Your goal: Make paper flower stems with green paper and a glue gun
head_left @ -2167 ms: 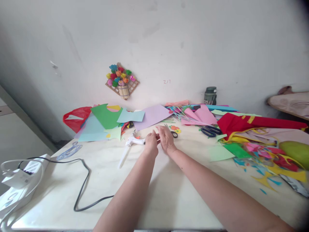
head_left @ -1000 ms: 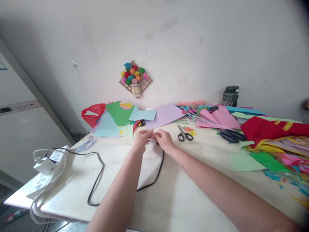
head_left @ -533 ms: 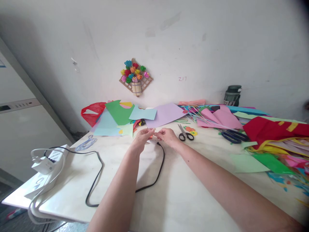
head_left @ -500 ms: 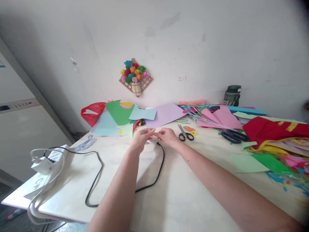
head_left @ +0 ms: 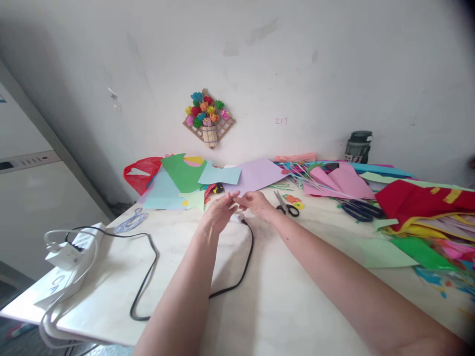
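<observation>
My left hand (head_left: 219, 212) and my right hand (head_left: 257, 203) meet above the middle of the table, fingertips almost touching. Both are closed in a pinch, and whatever sits between the fingers is too small or hidden to name. Just under them lies a small white object (head_left: 236, 217), partly covered by my hands, with a black cord (head_left: 249, 252) running from it toward me and under my left forearm. Black-handled scissors (head_left: 287, 207) lie to the right of my right hand, blades pointing away. Beside them are orange and yellow paper cutouts (head_left: 295, 200).
Coloured paper sheets (head_left: 256, 175) lie along the wall. At the left stands a white power strip (head_left: 87, 240) with cables; a pale blue cable coil (head_left: 130, 221) is near it. On the right are larger scissors (head_left: 359, 209), a red cloth item (head_left: 411, 200) and a dark bottle (head_left: 358, 147).
My fingers have shifted slightly, and my left hand has turned a little. A reddish-orange bit seen beneath the hands before is now out of sight; more of the white object shows.
</observation>
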The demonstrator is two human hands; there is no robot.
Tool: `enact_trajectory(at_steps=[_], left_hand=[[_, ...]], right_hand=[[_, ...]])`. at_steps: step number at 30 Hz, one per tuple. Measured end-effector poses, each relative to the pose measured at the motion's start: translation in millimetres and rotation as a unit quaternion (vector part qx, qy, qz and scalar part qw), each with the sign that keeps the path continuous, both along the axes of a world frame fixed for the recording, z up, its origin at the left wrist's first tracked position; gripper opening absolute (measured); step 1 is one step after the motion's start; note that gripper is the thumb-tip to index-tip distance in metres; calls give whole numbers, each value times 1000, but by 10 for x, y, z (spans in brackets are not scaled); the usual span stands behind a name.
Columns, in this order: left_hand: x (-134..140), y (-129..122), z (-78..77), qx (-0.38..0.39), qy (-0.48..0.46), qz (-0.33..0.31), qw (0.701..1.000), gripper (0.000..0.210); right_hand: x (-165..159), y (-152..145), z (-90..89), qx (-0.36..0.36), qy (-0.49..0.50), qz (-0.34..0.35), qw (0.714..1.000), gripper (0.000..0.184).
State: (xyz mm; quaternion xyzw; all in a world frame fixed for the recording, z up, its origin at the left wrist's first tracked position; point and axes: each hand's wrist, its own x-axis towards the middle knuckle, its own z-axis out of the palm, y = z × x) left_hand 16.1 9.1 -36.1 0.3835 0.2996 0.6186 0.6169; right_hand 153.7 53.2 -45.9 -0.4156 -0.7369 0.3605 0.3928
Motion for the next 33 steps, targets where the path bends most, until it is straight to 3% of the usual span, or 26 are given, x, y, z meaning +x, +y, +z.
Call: enact_trajectory(at_steps=[6,11,20,24,27,33], left_hand=[[-158,104,143,-84,-30,160,983,14],[-323,211,117,-114,-17,216,970,15],[-590,309,64,-192,-5,314,930,31],[-741,346,44,-209,16,362,908,26],[-912,371,-4,-208,62,397,892,13],[-1371,451,12,-178,178,467,848,14]], right_hand=[[-110,166,-117,3,10,-33,999,30],[-243,263,-173,6,-18,-59,998,16],[-521,279,-30,14,-105,-50,993,17],[-693,254,56,51,-144,-23,988,17],[-849,239,132,90,-178,-7,980,15],[-1248,293,214,104,-233,39,966,19]])
